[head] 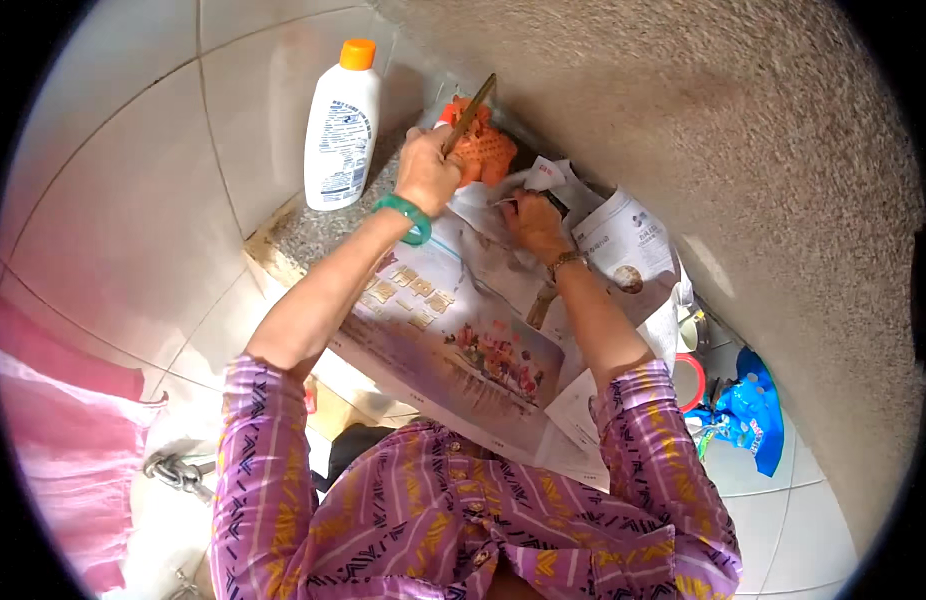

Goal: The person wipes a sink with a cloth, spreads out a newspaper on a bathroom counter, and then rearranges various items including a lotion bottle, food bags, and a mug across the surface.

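My left hand (427, 169), with a green bangle at its wrist, grips a thin, flat brown strip (472, 112) that points up and to the right. Right behind it lies an orange mesh bundle (487, 154). My right hand (536, 221) is closed over crumpled paper at the far part of the spread newspaper (500, 427); a small dark item shows at its knuckles, and what its fingers hold is hard to make out. A brownish strip-like thing (542, 304) lies on the newspaper beside my right forearm.
A white plastic bottle with an orange cap (341, 135) stands on the speckled stone ledge (283, 236) at the left. A rough wall (718, 150) rises at the right. Below it are a red ring-shaped thing (692, 382) and a blue plastic bag (755, 420). Pink cloth (73, 465) hangs at the left.
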A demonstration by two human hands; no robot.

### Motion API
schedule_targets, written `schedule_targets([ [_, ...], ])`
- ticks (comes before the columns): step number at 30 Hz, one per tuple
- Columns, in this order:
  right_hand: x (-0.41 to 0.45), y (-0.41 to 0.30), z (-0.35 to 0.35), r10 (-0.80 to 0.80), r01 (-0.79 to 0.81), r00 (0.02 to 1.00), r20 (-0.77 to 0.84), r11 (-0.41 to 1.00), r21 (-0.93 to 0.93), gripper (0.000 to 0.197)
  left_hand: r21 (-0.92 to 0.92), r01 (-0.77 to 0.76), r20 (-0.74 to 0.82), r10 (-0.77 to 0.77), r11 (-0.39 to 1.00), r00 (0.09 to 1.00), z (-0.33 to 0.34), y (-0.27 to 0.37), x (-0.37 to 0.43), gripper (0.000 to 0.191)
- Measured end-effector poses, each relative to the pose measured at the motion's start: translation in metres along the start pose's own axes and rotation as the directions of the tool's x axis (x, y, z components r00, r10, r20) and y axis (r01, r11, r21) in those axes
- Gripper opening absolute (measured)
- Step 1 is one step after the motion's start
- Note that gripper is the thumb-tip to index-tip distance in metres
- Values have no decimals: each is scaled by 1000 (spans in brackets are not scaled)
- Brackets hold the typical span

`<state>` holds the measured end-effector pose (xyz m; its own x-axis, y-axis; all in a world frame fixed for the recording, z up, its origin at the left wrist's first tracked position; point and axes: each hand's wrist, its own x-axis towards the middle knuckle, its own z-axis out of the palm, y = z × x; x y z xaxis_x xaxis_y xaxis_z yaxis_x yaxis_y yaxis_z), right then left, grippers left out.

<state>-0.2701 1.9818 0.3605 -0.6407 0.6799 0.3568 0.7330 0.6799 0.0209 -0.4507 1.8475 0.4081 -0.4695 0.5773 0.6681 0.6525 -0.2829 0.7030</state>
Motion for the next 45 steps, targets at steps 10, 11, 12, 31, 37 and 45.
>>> schedule_targets([
  [10,41,15,30,-108,110,993,37,993,-52,25,-109,-25,62,32,994,998,-41,54,-53,34],
  [11,46,16,35,-142,143,990,28,988,-63,25,-128,-40,77,50,991,996,-42,56,-59,38],
  [12,51,23,39,-189,191,981,32,980,-64,25,-105,-63,106,75,992,992,-43,58,-64,39],
  [31,109,-55,-19,-254,-198,899,357,493,847,39,119,-219,469,140,968,872,-50,47,-114,30],
  [37,113,-73,-23,-322,-243,757,568,669,702,36,165,-155,546,41,974,837,-59,47,-121,46],
  [45,84,-60,-38,-396,-3,911,115,273,962,17,-142,126,213,-94,982,972,-55,33,-114,39],
])
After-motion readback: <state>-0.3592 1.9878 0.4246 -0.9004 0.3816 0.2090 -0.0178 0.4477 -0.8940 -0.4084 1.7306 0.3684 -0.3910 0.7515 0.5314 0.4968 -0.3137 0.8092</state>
